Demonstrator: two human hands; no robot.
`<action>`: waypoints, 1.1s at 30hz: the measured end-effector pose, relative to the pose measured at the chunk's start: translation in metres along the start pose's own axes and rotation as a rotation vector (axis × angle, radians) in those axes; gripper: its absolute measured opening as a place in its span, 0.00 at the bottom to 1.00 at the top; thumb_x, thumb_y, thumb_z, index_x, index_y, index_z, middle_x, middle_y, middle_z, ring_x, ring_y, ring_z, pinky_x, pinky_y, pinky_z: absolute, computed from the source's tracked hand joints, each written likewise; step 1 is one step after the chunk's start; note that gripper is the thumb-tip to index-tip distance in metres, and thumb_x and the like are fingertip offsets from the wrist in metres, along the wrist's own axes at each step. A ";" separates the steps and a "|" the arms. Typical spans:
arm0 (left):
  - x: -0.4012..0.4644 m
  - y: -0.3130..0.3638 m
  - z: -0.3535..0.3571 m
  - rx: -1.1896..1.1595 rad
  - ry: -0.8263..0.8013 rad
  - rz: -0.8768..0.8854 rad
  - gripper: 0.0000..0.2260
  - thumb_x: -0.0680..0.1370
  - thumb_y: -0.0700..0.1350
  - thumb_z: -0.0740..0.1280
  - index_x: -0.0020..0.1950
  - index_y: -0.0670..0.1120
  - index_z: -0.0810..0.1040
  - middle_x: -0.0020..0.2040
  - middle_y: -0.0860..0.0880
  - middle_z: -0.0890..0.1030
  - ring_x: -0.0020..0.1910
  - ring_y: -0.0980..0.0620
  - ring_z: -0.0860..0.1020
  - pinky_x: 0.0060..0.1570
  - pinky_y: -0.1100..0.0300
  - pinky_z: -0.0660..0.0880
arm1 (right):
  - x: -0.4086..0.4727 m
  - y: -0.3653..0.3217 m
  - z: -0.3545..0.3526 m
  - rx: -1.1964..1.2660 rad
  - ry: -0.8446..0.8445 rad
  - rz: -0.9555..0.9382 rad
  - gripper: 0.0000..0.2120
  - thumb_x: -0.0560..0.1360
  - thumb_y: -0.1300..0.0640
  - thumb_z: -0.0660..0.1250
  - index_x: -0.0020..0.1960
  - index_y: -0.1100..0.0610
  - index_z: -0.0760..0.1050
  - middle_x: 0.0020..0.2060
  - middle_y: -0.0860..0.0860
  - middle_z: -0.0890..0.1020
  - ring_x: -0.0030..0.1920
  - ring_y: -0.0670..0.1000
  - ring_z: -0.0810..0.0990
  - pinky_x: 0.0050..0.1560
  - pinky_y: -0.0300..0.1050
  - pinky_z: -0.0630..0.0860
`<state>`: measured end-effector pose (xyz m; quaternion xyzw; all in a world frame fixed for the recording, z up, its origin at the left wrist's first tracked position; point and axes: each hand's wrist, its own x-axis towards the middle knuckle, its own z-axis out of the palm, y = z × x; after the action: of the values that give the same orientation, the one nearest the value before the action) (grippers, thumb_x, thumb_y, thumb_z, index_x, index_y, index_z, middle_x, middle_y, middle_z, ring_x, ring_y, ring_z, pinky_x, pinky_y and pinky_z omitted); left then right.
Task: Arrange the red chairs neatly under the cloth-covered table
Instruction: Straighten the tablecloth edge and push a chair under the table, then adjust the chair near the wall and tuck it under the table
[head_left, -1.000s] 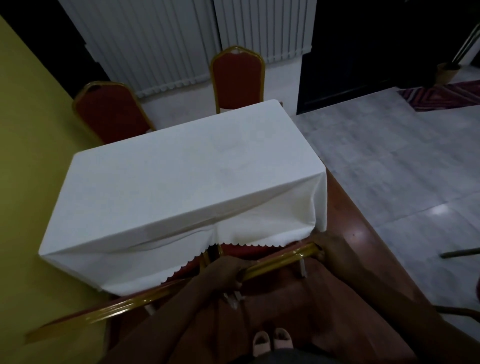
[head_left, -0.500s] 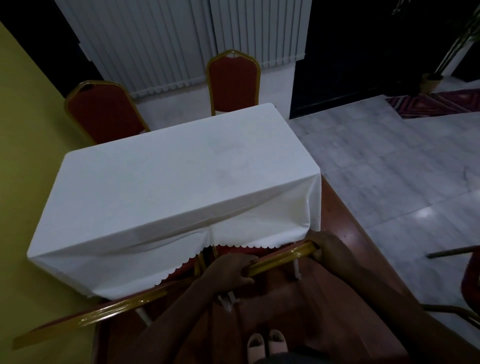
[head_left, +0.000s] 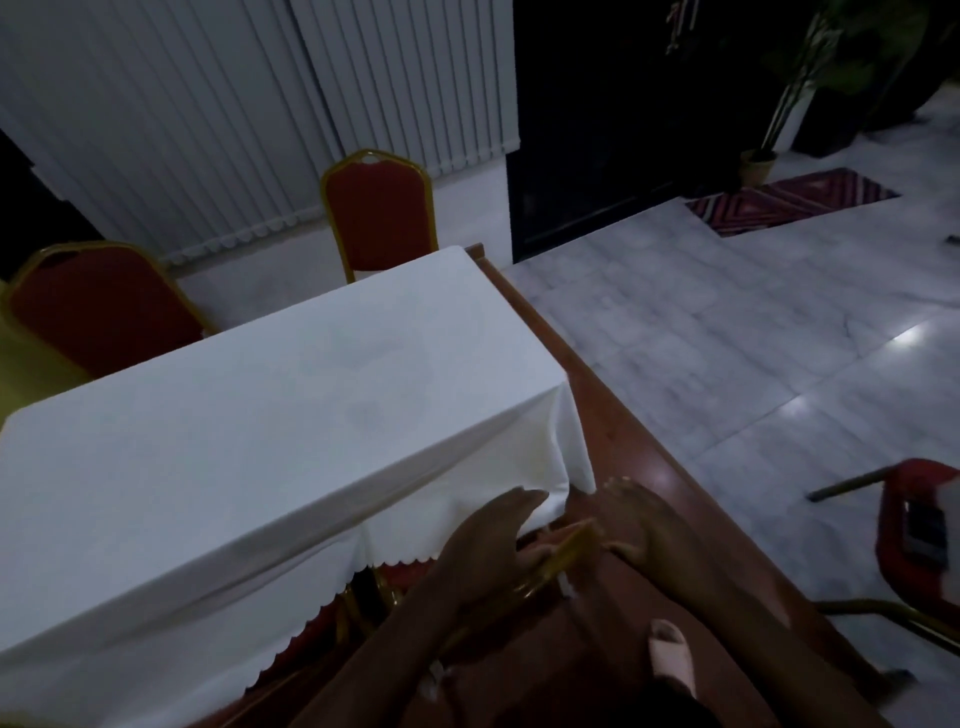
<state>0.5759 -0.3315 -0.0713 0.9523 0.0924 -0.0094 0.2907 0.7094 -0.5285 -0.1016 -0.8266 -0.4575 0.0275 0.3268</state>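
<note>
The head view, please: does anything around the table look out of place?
Yes. One red chair stands apart on the tiled floor at right, tilted, not tucked in. Two far chairs sit square at the cloth-covered table.

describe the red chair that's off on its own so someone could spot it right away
Start at the white-clothed table and look right across the grey tiled floor to the picture's right edge. The lone red chair there stands apart from the table, with a dark flat object on it.
</note>
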 end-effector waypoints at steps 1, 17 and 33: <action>0.019 0.012 0.001 -0.006 0.003 0.018 0.28 0.76 0.57 0.66 0.72 0.53 0.63 0.72 0.53 0.66 0.70 0.57 0.63 0.67 0.66 0.57 | 0.005 0.015 -0.007 -0.005 0.007 0.017 0.35 0.59 0.57 0.80 0.63 0.55 0.70 0.56 0.56 0.80 0.61 0.45 0.69 0.59 0.48 0.68; 0.307 0.160 0.051 -0.050 -0.018 0.006 0.28 0.77 0.54 0.65 0.74 0.49 0.60 0.74 0.50 0.64 0.74 0.55 0.57 0.69 0.61 0.55 | 0.091 0.242 -0.167 0.020 -0.058 0.251 0.37 0.69 0.49 0.73 0.72 0.53 0.59 0.70 0.48 0.65 0.68 0.43 0.59 0.68 0.42 0.60; 0.548 0.031 -0.024 -0.186 0.050 -0.265 0.29 0.76 0.58 0.65 0.74 0.54 0.58 0.75 0.52 0.61 0.73 0.54 0.58 0.68 0.58 0.58 | 0.385 0.351 -0.163 0.001 -0.164 0.197 0.38 0.69 0.48 0.72 0.72 0.50 0.56 0.72 0.45 0.60 0.71 0.43 0.55 0.69 0.42 0.58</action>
<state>1.1193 -0.2497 -0.0740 0.9006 0.2251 -0.0155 0.3714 1.2478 -0.4440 -0.0743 -0.8623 -0.3991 0.1271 0.2847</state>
